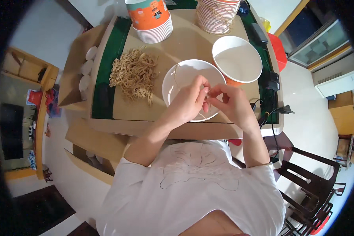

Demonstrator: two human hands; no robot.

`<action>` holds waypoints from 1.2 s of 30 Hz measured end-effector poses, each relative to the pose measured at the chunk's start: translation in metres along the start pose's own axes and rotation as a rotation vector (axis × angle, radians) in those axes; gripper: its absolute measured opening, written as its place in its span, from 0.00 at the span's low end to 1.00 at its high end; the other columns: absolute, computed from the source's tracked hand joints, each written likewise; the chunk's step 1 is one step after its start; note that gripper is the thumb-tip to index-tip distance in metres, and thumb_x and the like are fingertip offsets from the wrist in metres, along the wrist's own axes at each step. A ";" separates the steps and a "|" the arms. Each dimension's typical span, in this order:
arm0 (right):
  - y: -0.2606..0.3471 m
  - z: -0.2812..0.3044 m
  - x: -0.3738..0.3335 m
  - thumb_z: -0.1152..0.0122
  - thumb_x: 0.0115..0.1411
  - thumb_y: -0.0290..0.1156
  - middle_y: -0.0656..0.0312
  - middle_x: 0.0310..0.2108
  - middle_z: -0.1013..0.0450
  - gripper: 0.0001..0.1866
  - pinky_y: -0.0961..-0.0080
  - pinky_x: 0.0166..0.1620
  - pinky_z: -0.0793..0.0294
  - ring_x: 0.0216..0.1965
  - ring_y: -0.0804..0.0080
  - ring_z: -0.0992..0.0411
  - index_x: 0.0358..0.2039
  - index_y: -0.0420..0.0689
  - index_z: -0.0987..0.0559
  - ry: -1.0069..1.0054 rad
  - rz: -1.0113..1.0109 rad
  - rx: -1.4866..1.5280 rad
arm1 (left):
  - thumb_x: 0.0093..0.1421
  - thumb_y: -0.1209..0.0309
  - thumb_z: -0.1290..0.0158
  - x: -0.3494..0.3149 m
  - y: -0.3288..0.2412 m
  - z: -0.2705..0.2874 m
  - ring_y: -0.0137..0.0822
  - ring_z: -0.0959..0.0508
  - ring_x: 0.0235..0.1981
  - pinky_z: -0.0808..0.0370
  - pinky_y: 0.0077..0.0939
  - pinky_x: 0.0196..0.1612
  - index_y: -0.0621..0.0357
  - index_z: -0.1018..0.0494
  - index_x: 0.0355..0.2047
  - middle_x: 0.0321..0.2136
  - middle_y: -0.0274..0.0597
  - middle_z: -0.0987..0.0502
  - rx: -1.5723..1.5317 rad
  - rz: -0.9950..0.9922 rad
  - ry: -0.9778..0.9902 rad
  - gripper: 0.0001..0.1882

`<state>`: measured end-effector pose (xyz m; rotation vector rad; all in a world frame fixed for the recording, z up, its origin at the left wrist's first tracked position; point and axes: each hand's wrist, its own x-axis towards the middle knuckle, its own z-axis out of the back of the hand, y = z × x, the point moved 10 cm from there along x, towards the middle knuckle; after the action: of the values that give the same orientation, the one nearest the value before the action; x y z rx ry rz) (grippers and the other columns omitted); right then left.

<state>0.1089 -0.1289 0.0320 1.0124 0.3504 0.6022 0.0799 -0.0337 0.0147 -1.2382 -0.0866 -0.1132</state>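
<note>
My left hand (188,101) and my right hand (231,103) meet over a white bowl (170,84), with thumbs and fingers pinched together. Between them runs a thin tan strand of twine (203,116); one end trails below the fingers toward the bowl's near rim. Another piece of it stands up at the bowl's far left. Part of the strand is hidden by my fingers. Left of the bowl lies a tangled heap of tan twine-like strands (133,74). A large white-lined paper bucket (237,59), orange outside, stands just right of the bowl.
Nested orange paper buckets (151,21) stand at the far left of the table. Another stack (218,15) with strands around it is at the far right. A black plug and cables (271,80) lie along the right edge. Open cardboard boxes (76,67) flank the left side.
</note>
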 end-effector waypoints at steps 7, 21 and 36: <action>-0.022 0.001 0.001 0.40 0.55 0.24 0.69 0.20 0.30 0.03 0.87 0.24 0.40 0.21 0.87 0.38 0.28 0.38 0.25 -0.037 -0.017 0.069 | 0.55 0.69 0.42 -0.013 -0.012 0.005 0.22 0.34 0.19 0.36 0.18 0.22 0.59 0.35 0.28 0.17 0.31 0.33 0.105 -0.020 0.194 0.12; 0.001 -0.005 -0.018 0.40 0.53 0.19 0.62 0.29 0.25 0.04 0.83 0.33 0.32 0.28 0.80 0.30 0.31 0.38 0.23 -0.064 0.166 -0.041 | 0.50 0.81 0.45 -0.015 -0.018 0.019 0.34 0.30 0.19 0.34 0.28 0.22 0.60 0.29 0.28 0.21 0.38 0.30 0.248 -0.293 -0.135 0.05; -0.025 -0.003 -0.019 0.43 0.56 0.21 0.62 0.26 0.25 0.02 0.84 0.33 0.30 0.28 0.81 0.29 0.30 0.36 0.23 -0.224 0.053 0.105 | 0.46 0.79 0.47 -0.023 -0.022 0.001 0.40 0.26 0.25 0.29 0.34 0.28 0.51 0.22 0.28 0.23 0.40 0.32 0.431 -0.373 0.089 0.10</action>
<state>0.0999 -0.1484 0.0089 1.1806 0.1587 0.5155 0.0545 -0.0388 0.0331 -0.7751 -0.2509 -0.4498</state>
